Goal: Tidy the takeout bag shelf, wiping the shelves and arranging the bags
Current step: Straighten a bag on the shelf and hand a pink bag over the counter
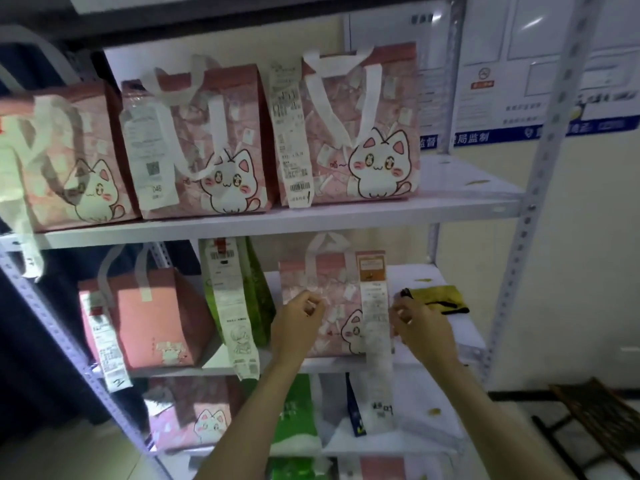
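A white metal shelf (450, 209) holds pink takeout bags printed with a white cat. On the middle board stands one such pink cat bag (341, 306) with a long receipt hanging down its front. My left hand (294, 323) is at the bag's left edge, fingers curled against it. My right hand (420, 323) is at its right edge, fingers curled by the receipt. Whether either hand grips the bag is unclear. A yellow cloth (438, 297) lies on the board just behind my right hand.
Left of that bag stand a green bag (254, 299) and a plain pink bag (162, 327). Three cat bags fill the top board (221, 147). More bags sit on the lower board (298, 420). A dark stool (602, 417) stands at the right on the floor.
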A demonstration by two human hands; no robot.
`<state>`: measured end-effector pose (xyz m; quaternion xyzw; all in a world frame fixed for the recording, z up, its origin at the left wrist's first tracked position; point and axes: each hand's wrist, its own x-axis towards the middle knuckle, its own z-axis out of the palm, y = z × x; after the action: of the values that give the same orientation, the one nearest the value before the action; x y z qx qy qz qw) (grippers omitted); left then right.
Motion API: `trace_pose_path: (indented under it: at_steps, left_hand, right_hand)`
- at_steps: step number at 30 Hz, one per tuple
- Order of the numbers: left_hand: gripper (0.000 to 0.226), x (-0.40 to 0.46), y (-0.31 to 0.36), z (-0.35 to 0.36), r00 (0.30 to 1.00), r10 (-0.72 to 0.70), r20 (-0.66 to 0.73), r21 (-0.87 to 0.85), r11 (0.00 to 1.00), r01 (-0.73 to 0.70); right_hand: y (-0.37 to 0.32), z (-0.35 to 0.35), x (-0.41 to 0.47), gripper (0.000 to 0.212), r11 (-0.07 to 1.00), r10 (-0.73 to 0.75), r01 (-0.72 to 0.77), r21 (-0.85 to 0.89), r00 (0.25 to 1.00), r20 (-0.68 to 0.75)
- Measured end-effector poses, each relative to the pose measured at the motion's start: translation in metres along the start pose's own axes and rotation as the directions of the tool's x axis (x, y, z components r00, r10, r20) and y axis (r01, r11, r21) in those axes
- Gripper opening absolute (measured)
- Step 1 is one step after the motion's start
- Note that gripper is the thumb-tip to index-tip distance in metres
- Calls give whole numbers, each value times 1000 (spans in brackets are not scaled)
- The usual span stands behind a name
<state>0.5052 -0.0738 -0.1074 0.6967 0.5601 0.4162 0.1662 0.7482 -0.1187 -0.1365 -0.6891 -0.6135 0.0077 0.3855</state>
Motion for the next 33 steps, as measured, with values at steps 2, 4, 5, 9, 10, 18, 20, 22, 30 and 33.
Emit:
trace_pose_path:
  at_steps: [2, 4, 5, 9, 10, 18, 20, 22, 30, 33]
  left_hand:
    - [13, -5, -18, 4, 999, -33, 10, 115, 993, 32]
    - [10, -8, -33, 5, 993, -96, 61, 151, 985, 86]
    - [12, -9, -40, 5, 988, -135, 80, 151, 981, 121]
    - [27, -12, -58, 6, 962, -261, 78, 55, 965, 258]
    - [28, -12, -59, 7, 958, -274, 82, 34, 962, 272]
    - [17, -6, -53, 10, 944, -320, 80, -194, 924, 329]
    - [16, -11, -55, 9, 950, -310, 23, -228, 924, 307]
    - [16, -19, -57, 6, 955, -296, -24, -252, 926, 280]
    - [14, -73, -62, -23, 931, -363, -45, -504, 813, 293]
    - [18, -99, -63, -38, 926, -378, -7, -563, 767, 308]
  right_hand:
    - [12, 6, -8, 17, 994, 86, -80, -80, 994, 71]
    - [20, 12, -13, 21, 985, 156, -145, -90, 980, 125]
    - [23, 15, -14, 22, 984, 167, -157, -82, 976, 137]
    - [28, 26, -18, 24, 986, 162, -168, 26, 977, 141]
    - [27, 28, -18, 23, 983, 168, -176, 48, 975, 143]
    - [18, 36, -19, 9, 955, 223, -244, 167, 965, 138]
    - [15, 37, -21, 15, 955, 238, -251, 156, 966, 99]
    - [10, 38, -26, 16, 954, 251, -257, 154, 966, 60]
    - [-23, 33, -84, 13, 920, 302, -273, 280, 951, -65]
    - [-35, 26, -120, 13, 902, 341, -292, 319, 934, -110]
